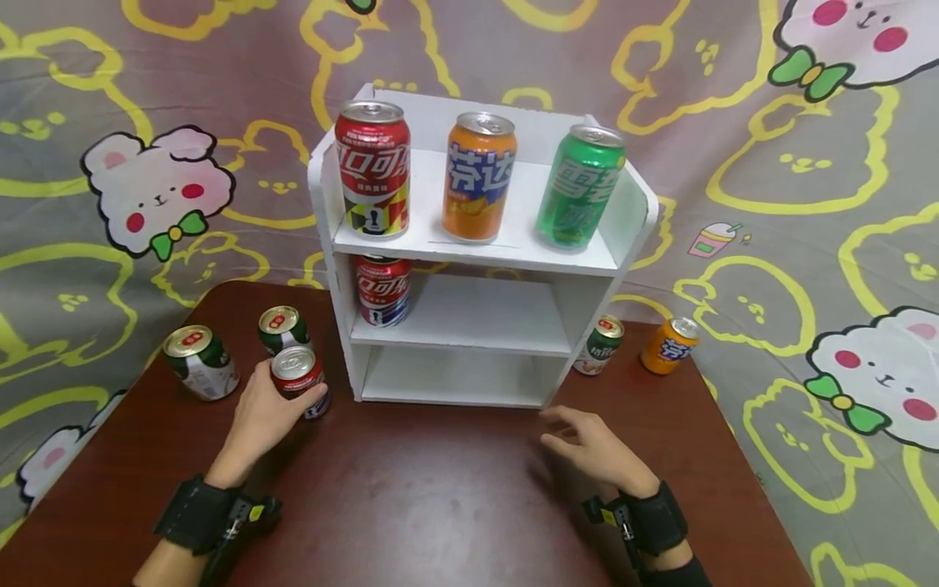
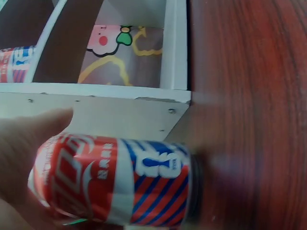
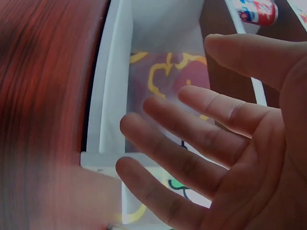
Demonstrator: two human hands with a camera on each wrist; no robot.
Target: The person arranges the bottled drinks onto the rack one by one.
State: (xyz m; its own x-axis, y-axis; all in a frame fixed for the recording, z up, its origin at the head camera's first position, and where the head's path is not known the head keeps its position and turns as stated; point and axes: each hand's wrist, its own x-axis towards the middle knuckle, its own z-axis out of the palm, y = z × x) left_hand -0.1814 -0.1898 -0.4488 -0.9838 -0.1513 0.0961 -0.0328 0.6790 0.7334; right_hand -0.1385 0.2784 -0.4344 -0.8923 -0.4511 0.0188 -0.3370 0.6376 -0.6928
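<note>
My left hand (image 1: 266, 412) grips a red cola can (image 1: 299, 373) at the left of the shelf, thumb on the near side and fingers round the far side. In the left wrist view the can (image 2: 115, 179) shows its blue-striped lower part close to the tabletop; whether it touches the table I cannot tell. Right behind it stands a green can (image 1: 284, 330), and another green and white can (image 1: 201, 363) is farther left. My right hand (image 1: 597, 448) hovers by the shelf's lower right corner, its fingers (image 3: 177, 158) spread and holding nothing.
A white shelf (image 1: 469, 257) stands at the back of the table (image 1: 440, 489). On its top level are a red cola can (image 1: 374, 171), an orange can (image 1: 480, 179) and a green can (image 1: 579, 187); a cola can (image 1: 383, 289) sits below. Right of it stand green (image 1: 599, 346) and orange (image 1: 669, 346) cans.
</note>
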